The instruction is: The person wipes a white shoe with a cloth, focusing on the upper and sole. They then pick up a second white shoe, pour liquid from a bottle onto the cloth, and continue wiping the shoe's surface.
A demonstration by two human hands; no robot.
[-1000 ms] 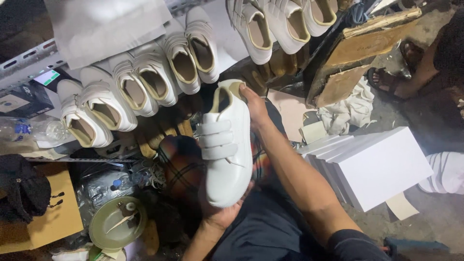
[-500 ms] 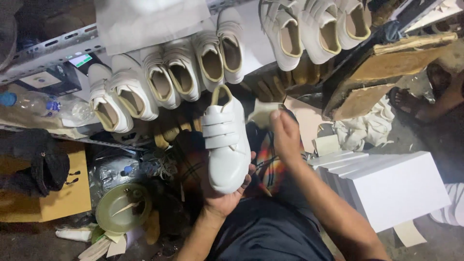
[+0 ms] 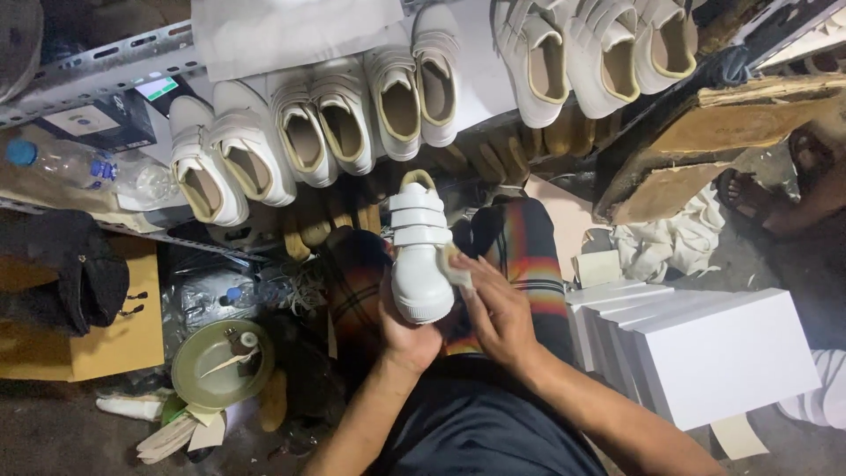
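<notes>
The left hand (image 3: pixel 407 330) is clamped on a white shoe (image 3: pixel 420 251); the right hand (image 3: pixel 495 308) presses a cloth (image 3: pixel 455 266) at its 3 o'clock side. Wiping seems in hand; next, turn the shoe.

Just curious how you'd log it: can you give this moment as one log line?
left hand: holds white strap shoe | right hand: presses small pale cloth to shoe's side | behind: row of white shoes

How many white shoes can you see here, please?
10: one shoe held in the left hand, the right hand pressing a cloth to it; six in a row above it; three at top right. Others may lie beyond the frame's top.
</notes>
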